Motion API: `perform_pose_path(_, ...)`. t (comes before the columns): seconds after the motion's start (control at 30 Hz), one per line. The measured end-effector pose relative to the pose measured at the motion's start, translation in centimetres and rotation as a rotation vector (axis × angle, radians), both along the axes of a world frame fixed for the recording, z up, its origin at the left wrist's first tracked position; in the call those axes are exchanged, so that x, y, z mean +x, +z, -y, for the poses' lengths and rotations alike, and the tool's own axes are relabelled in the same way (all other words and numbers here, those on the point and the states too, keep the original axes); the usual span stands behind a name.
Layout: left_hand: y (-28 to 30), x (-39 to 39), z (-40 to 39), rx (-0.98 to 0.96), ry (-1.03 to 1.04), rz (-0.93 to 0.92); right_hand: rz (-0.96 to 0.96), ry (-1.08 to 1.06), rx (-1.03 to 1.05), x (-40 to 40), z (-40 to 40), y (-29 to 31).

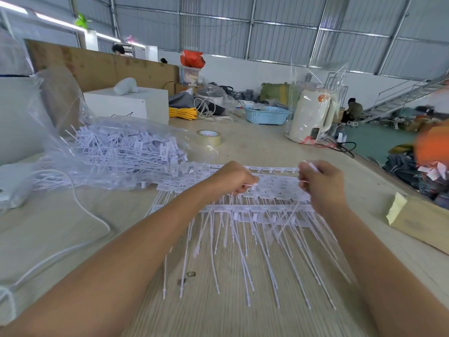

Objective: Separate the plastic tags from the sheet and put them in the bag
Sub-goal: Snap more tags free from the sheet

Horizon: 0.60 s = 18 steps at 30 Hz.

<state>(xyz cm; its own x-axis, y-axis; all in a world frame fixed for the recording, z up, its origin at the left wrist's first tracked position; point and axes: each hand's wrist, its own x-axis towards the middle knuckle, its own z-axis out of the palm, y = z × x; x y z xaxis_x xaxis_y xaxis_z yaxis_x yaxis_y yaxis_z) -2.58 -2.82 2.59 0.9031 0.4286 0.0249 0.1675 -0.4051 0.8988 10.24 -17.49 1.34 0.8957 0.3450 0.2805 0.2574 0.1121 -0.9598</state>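
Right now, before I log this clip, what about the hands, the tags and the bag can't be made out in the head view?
- Left hand: fingers curl under, hiding how many tags it pinches.
- Right hand: motion-blurred; its grip on the white strip is unclear.
- Sheet of tags: partly covered by both hands, so the remaining count is unknowable.
- Clear plastic bag: crumpled and glaring; its opening can't be located.
- Tag print: too small to read.

Wooden table [255,147] bears tag sheet [272,188], bag [116,147], tape roll [209,137].
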Motion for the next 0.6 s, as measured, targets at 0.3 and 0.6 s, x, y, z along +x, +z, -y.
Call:
perform_pose_path(0.3,-0.7,0.1,0.5,0.325,-0.022,-0.077,-0.18,0.486,-0.247,-2.9,-1.9,-0.7)
perform_pose_path(0.6,-1.2,0.3,0.1,0.304,-0.03,0.013,0.02,0.345,-0.216,-3.9,-2.2,-1.4)
